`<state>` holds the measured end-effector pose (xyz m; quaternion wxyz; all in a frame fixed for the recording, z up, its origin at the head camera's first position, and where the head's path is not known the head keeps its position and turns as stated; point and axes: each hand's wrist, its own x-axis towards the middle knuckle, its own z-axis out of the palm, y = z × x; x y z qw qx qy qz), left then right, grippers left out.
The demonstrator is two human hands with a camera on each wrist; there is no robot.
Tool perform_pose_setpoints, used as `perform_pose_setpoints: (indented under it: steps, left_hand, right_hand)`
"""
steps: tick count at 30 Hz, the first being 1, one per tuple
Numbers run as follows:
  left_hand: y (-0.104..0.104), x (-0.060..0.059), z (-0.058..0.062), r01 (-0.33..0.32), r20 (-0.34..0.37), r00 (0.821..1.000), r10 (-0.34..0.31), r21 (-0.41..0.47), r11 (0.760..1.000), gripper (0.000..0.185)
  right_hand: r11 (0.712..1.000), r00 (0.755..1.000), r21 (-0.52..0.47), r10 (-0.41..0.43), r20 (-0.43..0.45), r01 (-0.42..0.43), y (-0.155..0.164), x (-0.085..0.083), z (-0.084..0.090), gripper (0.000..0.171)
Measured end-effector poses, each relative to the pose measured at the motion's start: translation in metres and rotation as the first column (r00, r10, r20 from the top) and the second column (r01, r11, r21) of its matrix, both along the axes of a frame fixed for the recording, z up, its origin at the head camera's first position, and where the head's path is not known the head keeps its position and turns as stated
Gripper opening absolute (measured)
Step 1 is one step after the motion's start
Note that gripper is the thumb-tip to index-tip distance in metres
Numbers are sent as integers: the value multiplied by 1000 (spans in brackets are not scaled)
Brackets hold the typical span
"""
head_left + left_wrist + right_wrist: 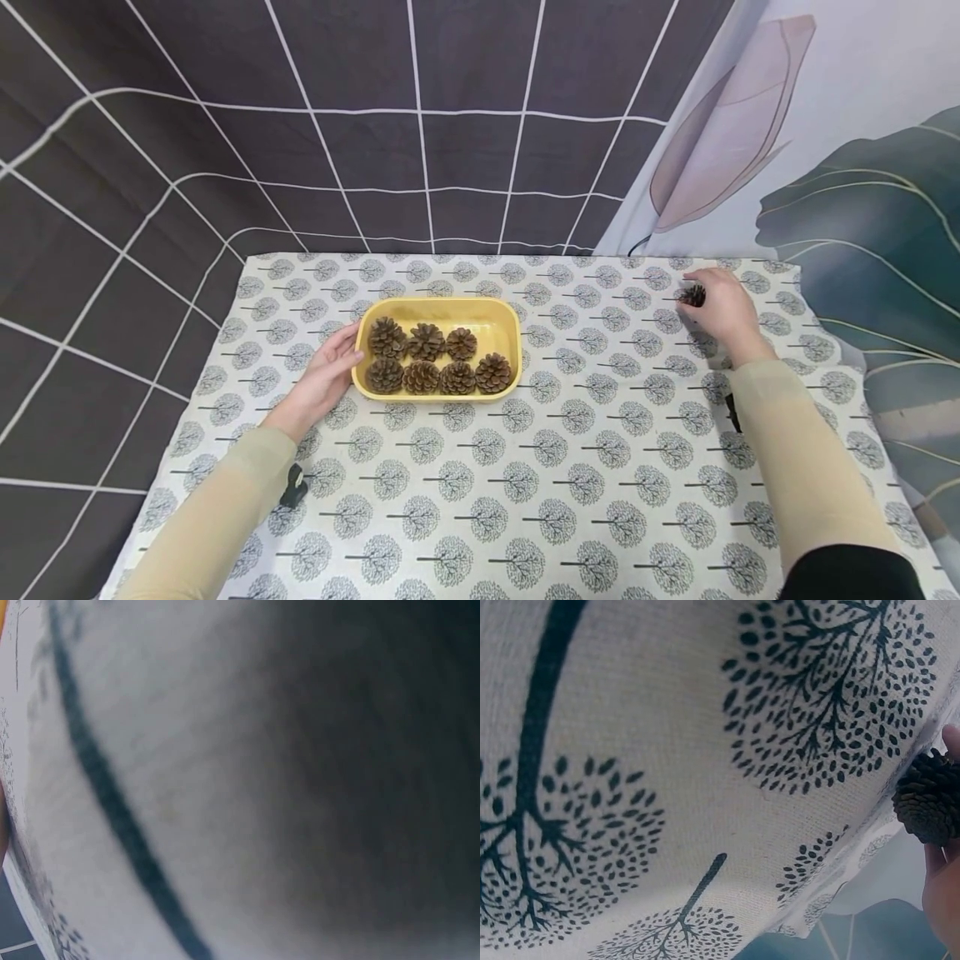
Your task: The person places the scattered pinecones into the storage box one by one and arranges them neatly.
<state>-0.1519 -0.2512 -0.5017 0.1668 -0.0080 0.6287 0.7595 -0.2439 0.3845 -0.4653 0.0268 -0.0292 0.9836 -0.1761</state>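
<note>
A yellow tray point(501, 321) sits a little toward 11 o'clock of the surface's point(525, 500) middle, on a cloth printed with small trees. Seven pine cones lie in it: three in the far row point(426, 341) and four in the near row point(439, 376), packed close and touching one another, with the far right corner of the tray bare.

The left hand point(324, 379) lies at the tray's 9 o'clock end, fingers straight and relaxed, its fingertips against the tray's outer wall.

Well apart from the tray, out at 2 o'clock near the surface's far right corner, the right hand point(718, 308) closes its fingers around a single loose pine cone point(693, 295), which rests on or just above the cloth. The right wrist view shows the same cone point(931, 796) pinched between fingertips point(951, 741) beside the tree print. The left wrist view is a blur of cloth only.
</note>
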Motion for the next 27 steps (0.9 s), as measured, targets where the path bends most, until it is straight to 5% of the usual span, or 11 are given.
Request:
perform_pose_setpoints:
  steps: [27]
  left_hand:
    - [0,-1,0,-2,9,1000,2,-6,1000,71]
  right_hand:
    - [998,999,49,-38,-7,38,0,4,2,55]
